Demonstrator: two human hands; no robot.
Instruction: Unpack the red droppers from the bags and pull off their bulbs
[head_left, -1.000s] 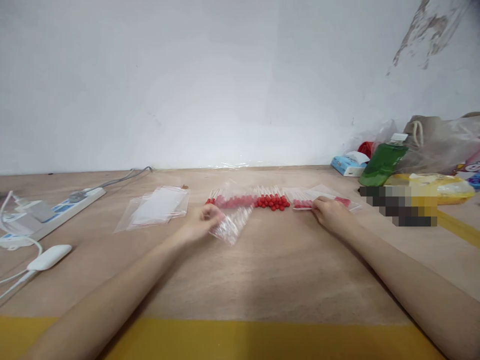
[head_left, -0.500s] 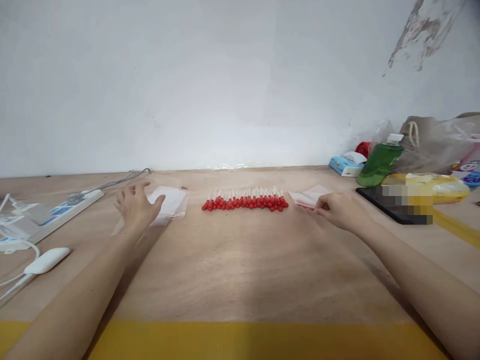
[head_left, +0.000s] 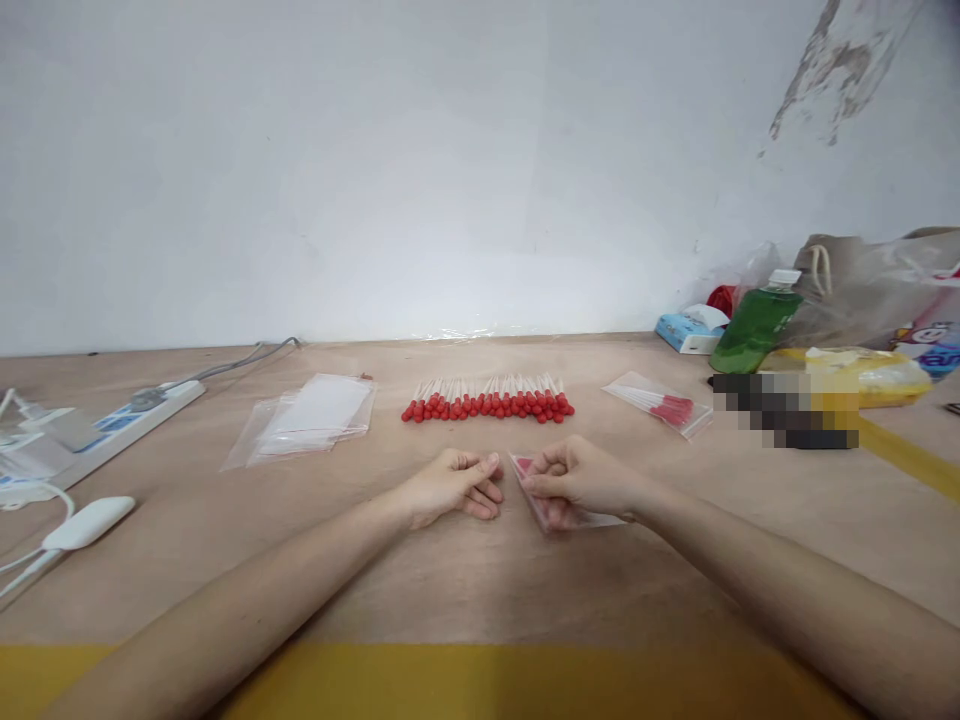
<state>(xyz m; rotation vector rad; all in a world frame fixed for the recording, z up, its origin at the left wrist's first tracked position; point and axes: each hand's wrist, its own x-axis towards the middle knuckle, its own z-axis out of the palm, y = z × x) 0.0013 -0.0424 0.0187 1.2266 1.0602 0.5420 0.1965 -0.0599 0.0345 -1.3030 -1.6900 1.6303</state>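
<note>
My right hand [head_left: 577,485], low in front of me, pinches a clear plastic zip bag [head_left: 606,521]; something red shows inside near its edge, and the fingers cover much of it. Just left of it is my left hand [head_left: 457,487], empty, fingers apart and thumb up, not touching the bag. Beyond both hands lies a row of white sticks with red heads [head_left: 487,402]. Another clear bag [head_left: 637,393], with red-headed sticks in it, rests flat to the right. Several flat bags [head_left: 315,415] overlap in a pile at the left.
A white power strip [head_left: 142,435] and a white cable adapter [head_left: 90,522] are on the left. At right are a dark phone-like object [head_left: 817,437], partly pixelated, a green bottle [head_left: 754,325], a blue tissue pack [head_left: 686,333] and a yellow packet [head_left: 892,380]. Yellow tape [head_left: 420,680] crosses the front.
My left hand has come from the bag pile to the middle. My right hand has moved left and nearer with a bag, while the filled bag at right is now uncovered.
</note>
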